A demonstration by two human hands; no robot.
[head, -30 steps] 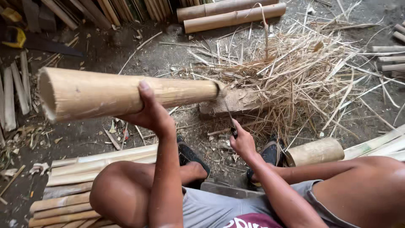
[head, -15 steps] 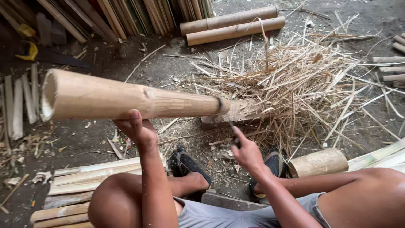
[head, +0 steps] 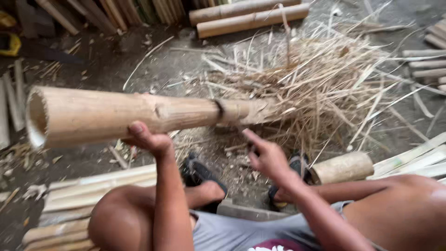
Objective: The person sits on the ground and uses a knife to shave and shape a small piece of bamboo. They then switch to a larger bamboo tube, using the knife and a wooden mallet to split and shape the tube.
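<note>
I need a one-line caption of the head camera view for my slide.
Seated person's left hand supports a thick bamboo pole while the right hand works beside it, near a shavings pile.

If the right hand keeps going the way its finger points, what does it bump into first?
Probably the bamboo pole: the right hand points up-left toward its far end. Depth is unclear.

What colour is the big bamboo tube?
Pale tan, seen in the head view: bamboo tube, propped by the left hand.
</note>
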